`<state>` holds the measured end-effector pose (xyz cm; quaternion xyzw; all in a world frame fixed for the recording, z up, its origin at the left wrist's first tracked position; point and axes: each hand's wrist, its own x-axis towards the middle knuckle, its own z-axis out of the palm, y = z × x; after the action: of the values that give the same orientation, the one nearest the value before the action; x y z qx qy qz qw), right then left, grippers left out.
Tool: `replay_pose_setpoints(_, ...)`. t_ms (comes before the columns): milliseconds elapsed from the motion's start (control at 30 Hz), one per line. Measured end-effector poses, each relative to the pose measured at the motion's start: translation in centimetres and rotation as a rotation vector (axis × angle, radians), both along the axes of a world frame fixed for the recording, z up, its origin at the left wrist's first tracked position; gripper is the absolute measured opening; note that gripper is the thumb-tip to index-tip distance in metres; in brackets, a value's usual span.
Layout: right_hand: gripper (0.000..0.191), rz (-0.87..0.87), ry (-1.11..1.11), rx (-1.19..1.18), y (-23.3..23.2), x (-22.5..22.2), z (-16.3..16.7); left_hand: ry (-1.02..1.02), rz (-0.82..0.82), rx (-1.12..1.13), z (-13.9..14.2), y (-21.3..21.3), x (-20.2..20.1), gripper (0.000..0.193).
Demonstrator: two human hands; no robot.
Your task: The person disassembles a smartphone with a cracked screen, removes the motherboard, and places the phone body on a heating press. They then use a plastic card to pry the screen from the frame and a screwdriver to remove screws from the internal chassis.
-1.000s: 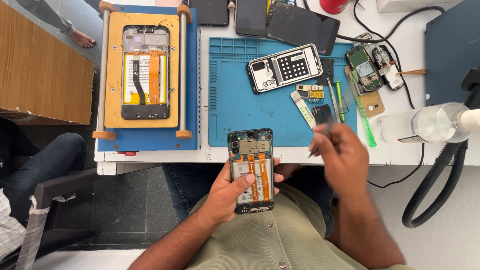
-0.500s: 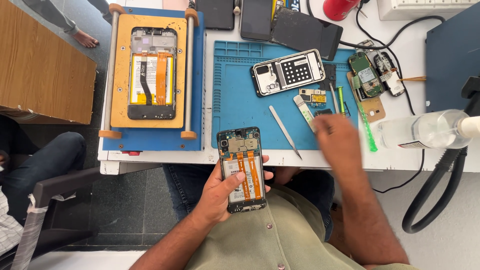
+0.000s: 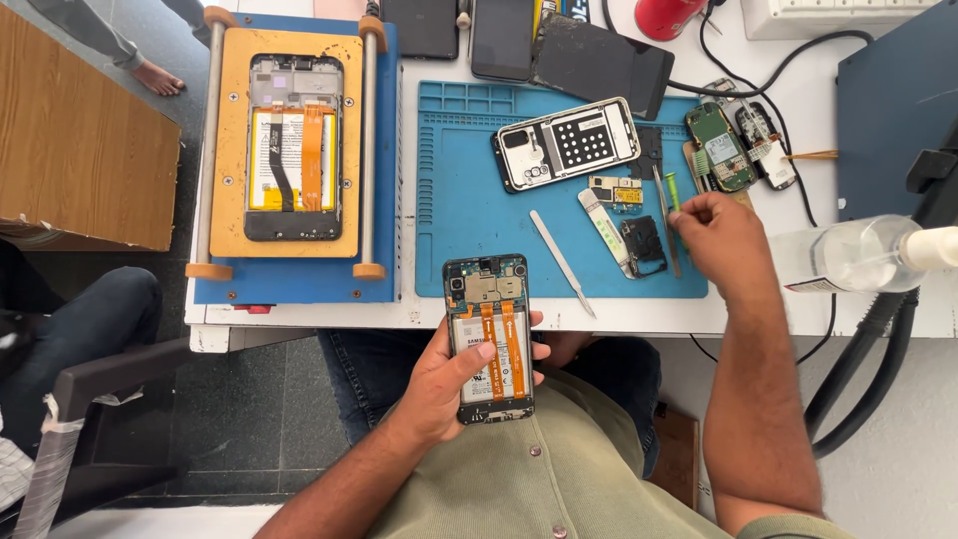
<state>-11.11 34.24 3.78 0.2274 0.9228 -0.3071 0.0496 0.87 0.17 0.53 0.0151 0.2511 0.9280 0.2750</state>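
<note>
Counter [image 3: 758,309] of white carried a blue mat [image 3: 469,215], opened handsets, and a clear bottle [image 3: 848,258] with a pale label at its right edge. The left hand [image 3: 454,384] gripped an opened phone [image 3: 489,339] near the counter's front edge. The right hand [image 3: 723,240] pinched a green tool [image 3: 673,190] over the mat.

Bright, even daylight floods the white counter [image 3: 758,317]; shadows are soft and short. Mild glare whitens the clear spray bottle [image 3: 848,255] at the right edge. Focus is sharp throughout, edges slightly bowed.
</note>
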Motion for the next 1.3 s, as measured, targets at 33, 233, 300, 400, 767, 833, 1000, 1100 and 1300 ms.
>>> replay_pose_setpoints(33,0.021,-0.02,-0.003,-0.015,0.2,0.0,0.1,-0.009,0.0,0.002,0.0,0.0,0.0,0.052)
replay_pose_setpoints(233,0.028,0.037,0.263,-0.536,-0.2,1.6,2.3,-0.017,-0.016,0.0,0.3,0.3,-0.1,0.052)
replay_pose_setpoints(300,0.045,0.112,0.386,-0.823,-1.3,3.2,3.6,-0.025,-0.022,0.007,0.4,0.6,-0.2,0.052)
replay_pose_setpoints(400,0.077,0.242,0.506,-1.104,-5.5,6.5,3.8,-0.025,-0.046,-0.008,0.6,1.2,-0.2,0.054)
replay_pose_setpoints(767,0.081,0.631,0.918,-0.579,-11.9,10.1,1.6,-0.039,-0.064,-0.006,1.2,1.6,-0.4,0.054)
replay_pose_setpoints(833,0.08,0.658,0.939,-0.55,-11.8,10.0,1.3,-0.032,-0.06,-0.01,1.2,1.5,-0.6,0.055)
replay_pose_setpoints(1000,0.079,0.675,0.934,-0.535,-11.7,10.1,1.0,-0.03,-0.059,-0.027,1.2,1.5,-0.6,0.055)
replay_pose_setpoints(1100,0.079,0.682,0.942,-0.523,-11.7,10.0,0.9,-0.012,-0.055,-0.01,1.2,1.5,-0.5,0.054)
replay_pose_setpoints(1300,0.08,0.712,0.931,-0.512,-11.6,10.0,0.8,-0.029,-0.065,-0.022,1.1,1.5,-0.5,0.055)
